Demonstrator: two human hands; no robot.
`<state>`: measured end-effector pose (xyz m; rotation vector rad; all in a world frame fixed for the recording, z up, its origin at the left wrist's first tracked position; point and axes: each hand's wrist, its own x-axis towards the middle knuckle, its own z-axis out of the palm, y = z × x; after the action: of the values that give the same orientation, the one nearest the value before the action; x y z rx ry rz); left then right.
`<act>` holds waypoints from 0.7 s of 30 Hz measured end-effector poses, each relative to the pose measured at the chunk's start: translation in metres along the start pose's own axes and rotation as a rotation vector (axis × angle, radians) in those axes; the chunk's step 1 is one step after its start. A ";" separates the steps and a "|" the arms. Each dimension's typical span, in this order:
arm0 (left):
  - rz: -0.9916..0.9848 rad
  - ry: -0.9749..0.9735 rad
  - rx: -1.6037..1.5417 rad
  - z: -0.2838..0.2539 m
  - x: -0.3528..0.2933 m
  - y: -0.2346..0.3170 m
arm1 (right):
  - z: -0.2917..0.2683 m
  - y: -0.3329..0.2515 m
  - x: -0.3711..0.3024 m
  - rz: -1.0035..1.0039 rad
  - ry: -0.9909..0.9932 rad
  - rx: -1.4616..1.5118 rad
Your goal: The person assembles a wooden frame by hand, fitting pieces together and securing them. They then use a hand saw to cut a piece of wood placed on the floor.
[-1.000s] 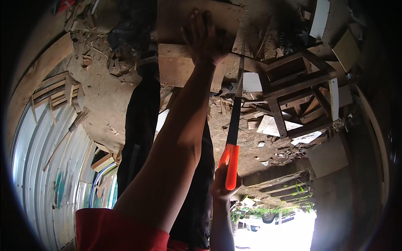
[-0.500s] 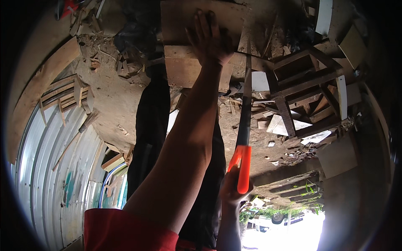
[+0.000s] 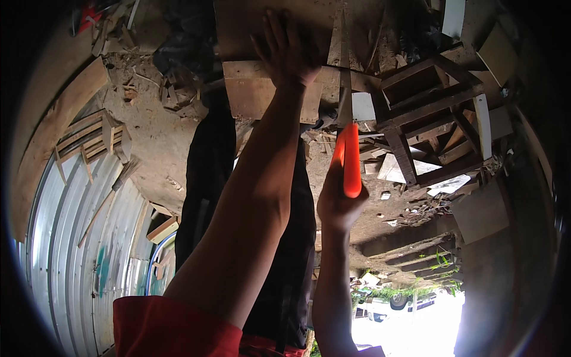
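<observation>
My left hand (image 3: 288, 56) presses flat on a brown wooden board (image 3: 241, 30), fingers spread. Below that board's near edge is a lighter wooden piece (image 3: 253, 92), partly under my wrist. In my right hand (image 3: 342, 205) is a handsaw (image 3: 352, 160), gripped by its bright orange handle. Its narrow dark blade points away from me, along the right edge of the boards. Whether the teeth touch the wood, I cannot tell.
A dark wooden frame (image 3: 428, 122) lies at right among scrap wood and pale panels. Corrugated metal sheeting (image 3: 65, 250), a slatted wooden piece (image 3: 92, 140) and a broom-like tool (image 3: 110, 199) are at left. A pale board (image 3: 480, 217) leans at lower right.
My right hand has pushed the saw forward, away from me, along the boards' right side. My left hand stays flat on the board. The whole view has shifted slightly.
</observation>
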<state>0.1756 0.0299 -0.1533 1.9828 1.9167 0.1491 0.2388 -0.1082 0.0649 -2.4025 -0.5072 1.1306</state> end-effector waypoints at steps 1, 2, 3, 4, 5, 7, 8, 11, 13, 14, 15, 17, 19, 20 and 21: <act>-0.003 -0.007 0.002 0.001 0.001 0.001 | 0.012 0.002 0.031 -0.040 -0.030 0.016; 0.002 -0.021 0.049 0.007 0.001 -0.004 | 0.013 -0.001 0.027 -0.001 -0.009 0.013; 0.005 -0.027 0.097 0.011 0.004 -0.007 | 0.013 -0.005 0.018 0.030 0.009 0.011; 0.005 -0.002 0.094 0.012 0.012 -0.008 | 0.010 -0.004 -0.009 0.001 0.029 0.049; -0.005 -0.005 0.088 0.009 0.008 -0.007 | -0.007 -0.001 -0.052 -0.006 0.046 0.066; -0.019 -0.011 0.081 0.005 -0.001 -0.010 | -0.039 0.008 -0.113 -0.133 -0.009 -0.077; -0.013 -0.005 0.072 0.004 0.001 -0.009 | -0.040 0.009 -0.111 -0.110 -0.014 -0.057; -0.004 -0.001 0.084 0.003 0.002 -0.006 | -0.018 0.011 -0.066 -0.048 0.045 0.014; 0.004 -0.017 0.082 0.005 0.004 -0.004 | 0.010 0.006 0.009 0.010 -0.029 0.009; 0.001 -0.024 0.070 0.006 0.006 -0.002 | 0.018 -0.007 0.034 -0.019 -0.008 0.006; 0.000 -0.031 0.058 0.006 0.008 -0.001 | 0.016 0.001 0.019 -0.012 0.005 0.029; 0.015 -0.006 0.101 0.006 0.007 -0.009 | 0.005 0.021 -0.037 -0.010 0.036 0.069; 0.021 0.039 0.108 0.010 0.000 -0.013 | -0.033 0.011 -0.103 -0.030 0.006 0.003; 0.022 0.053 0.128 0.009 0.003 -0.011 | -0.035 0.011 -0.099 -0.103 0.035 -0.022; 0.012 0.048 0.123 0.008 0.005 -0.010 | -0.038 0.010 -0.094 -0.177 0.063 -0.046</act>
<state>0.1693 0.0334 -0.1652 2.0881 1.9872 0.0845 0.2133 -0.1718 0.1404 -2.3700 -0.7157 0.9737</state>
